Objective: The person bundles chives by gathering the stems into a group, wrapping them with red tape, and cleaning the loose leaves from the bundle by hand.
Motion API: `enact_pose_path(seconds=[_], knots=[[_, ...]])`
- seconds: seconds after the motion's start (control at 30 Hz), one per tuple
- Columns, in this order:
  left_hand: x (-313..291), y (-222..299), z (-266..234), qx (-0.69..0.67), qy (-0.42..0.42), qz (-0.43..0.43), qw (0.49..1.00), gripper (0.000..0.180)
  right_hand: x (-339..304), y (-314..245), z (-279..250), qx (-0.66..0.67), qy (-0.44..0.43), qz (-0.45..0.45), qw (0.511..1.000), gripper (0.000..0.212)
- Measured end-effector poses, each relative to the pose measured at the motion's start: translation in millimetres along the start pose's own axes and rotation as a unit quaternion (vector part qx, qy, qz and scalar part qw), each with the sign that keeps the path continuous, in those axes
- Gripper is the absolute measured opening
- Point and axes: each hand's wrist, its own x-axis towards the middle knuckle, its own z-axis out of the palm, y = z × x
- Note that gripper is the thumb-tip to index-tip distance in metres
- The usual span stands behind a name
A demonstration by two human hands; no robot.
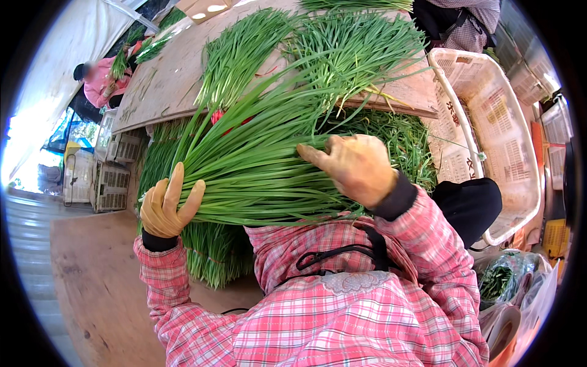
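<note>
A wide fan of long green garlic chives [263, 165] spreads across my lap, its leaf tips reaching toward the board. My left hand [166, 207], in a tan glove, is closed around the bunch's left end, with a thumb and a finger sticking up. Over the right part of the leaves is my right hand [358, 168], also gloved. Its index finger stretches left onto the chives while the other fingers curl under; anything inside them is hidden. Bundled chives [214, 260] stand below the fan, and loose leaves [397, 144] heap up to its right.
Ahead, a wooden board [165, 82] carries a pile of chives [244, 52] and another pile [361, 49]. A large white plastic crate [510, 153] stands at right, near a plastic bag [532, 293]. A person in pink [101, 82] holds greens at far left; another person [468, 24] is at top right.
</note>
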Motion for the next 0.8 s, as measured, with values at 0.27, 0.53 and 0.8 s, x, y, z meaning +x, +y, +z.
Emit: enact_pose_path(seconds=[0.27,0.53,0.8], knots=[[-2.7,-3.0,-4.5,-0.025,-0.013,0.009,1.000,0.040,-11.6,0.6,17.4,0.246,0.100,0.063,0.962,0.011],[2.6,-2.4,1.7,-0.041,-0.012,0.008,0.999,0.041,-61.8,25.0,-8.0,0.479,0.222,0.334,0.781,0.004],[-15.4,-23.0,1.2,0.005,-0.023,-0.040,0.999,0.036,-74.7,31.0,-6.1,0.239,0.035,0.194,0.951,0.023]])
